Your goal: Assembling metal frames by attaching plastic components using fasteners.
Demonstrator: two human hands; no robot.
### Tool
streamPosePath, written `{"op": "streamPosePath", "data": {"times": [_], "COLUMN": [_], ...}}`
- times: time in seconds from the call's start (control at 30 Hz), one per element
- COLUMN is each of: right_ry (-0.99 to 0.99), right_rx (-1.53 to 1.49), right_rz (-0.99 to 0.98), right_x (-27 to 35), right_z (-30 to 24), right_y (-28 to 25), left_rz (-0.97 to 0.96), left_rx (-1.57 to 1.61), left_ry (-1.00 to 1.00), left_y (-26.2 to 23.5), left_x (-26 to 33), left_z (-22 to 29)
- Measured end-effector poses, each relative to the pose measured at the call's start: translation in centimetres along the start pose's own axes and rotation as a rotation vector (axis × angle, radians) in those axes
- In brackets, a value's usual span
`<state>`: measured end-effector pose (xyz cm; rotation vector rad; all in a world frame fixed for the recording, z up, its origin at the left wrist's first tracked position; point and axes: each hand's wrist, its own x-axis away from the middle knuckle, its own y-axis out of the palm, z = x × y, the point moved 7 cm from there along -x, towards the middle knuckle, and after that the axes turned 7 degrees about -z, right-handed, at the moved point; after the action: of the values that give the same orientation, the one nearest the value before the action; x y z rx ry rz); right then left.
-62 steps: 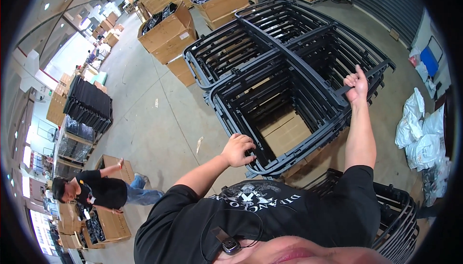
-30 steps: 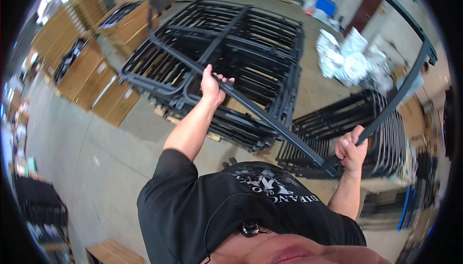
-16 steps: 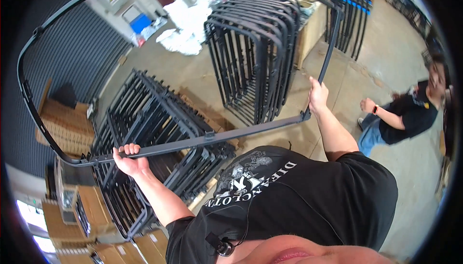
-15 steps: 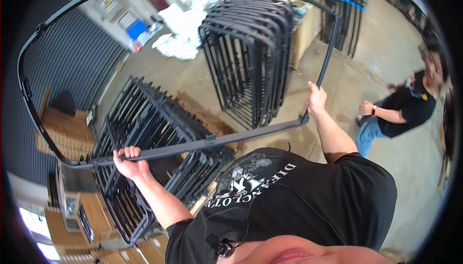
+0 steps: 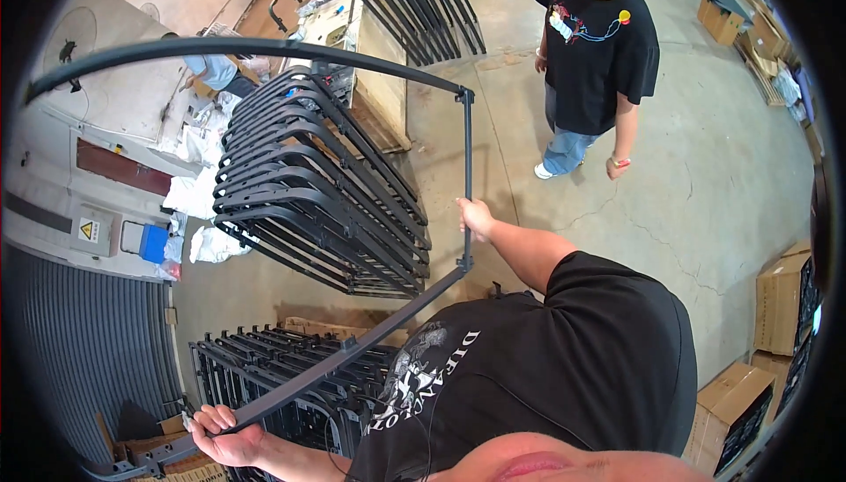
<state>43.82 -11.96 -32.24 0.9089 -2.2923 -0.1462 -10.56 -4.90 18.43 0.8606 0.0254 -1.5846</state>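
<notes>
A large black metal frame (image 5: 304, 383) with rounded corners is held up in front of me. Its long near bar slants from the lower left up toward the middle, and my left hand (image 5: 227, 436) is closed round that bar close to its left end. My right hand (image 5: 477, 219) grips the short right-hand side bar, a little above the corner joint. The far long bar arches across the upper left, and the left end runs out toward the picture's dark rim. Beyond the frame stands a row of similar black frames (image 5: 322, 187), partly seen through it.
Another pile of black frames (image 5: 264, 363) lies below the held one. A person in a black T-shirt (image 5: 602, 50) stands on the concrete floor (image 5: 582, 235) ahead. Farther back are upright frames with blue bands (image 5: 410, 2). Cardboard boxes (image 5: 730, 407) sit at the right.
The view has swung to the right, so the frame stack and the person appear farther left. The held frame now tilts more, its left end lower. Both hands keep their grip.
</notes>
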Motion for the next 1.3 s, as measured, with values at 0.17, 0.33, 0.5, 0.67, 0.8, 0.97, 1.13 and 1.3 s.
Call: {"op": "streamPosePath", "data": {"times": [0.17,0.33,0.5,0.67,0.8,0.97,1.13,1.3], "right_ry": [0.256,-0.62,-1.066,-1.963,-1.779,-1.133,-0.886,-0.761], "right_rx": [0.674,0.512,0.175,0.945,1.432,1.744,1.708,1.459], "right_rz": [-0.294,0.193,-0.048,0.488,-0.051,-0.211,-0.445,-0.698], "right_x": [-1.6,7.4,17.8,36.4,39.9,31.0,32.1,33.9], "right_z": [0.3,-16.3,-35.6,-48.3,-50.5,-46.4,-39.6,-30.6], "right_y": [1.0,-0.7,0.7,9.2,19.4,16.0,18.8,26.3], "left_rz": [-0.141,-0.091,-0.192,-0.321,-0.432,-0.483,-0.362,-0.188], "left_rx": [-0.052,-0.14,-0.224,-0.238,-0.223,-0.63,-0.444,-0.432], "left_ry": [0.084,0.041,-0.046,-0.179,-0.239,-0.486,-0.449,-0.431], "left_y": [3.1,4.5,4.2,2.4,0.4,-1.8,-9.7,-20.3], "left_x": [-0.6,-1.0,-0.4,0.0,1.5,1.0,-1.9,-5.7], "left_z": [0.5,-2.5,-6.3,-10.7,-12.2,-19.2,-28.2,-35.3]}}
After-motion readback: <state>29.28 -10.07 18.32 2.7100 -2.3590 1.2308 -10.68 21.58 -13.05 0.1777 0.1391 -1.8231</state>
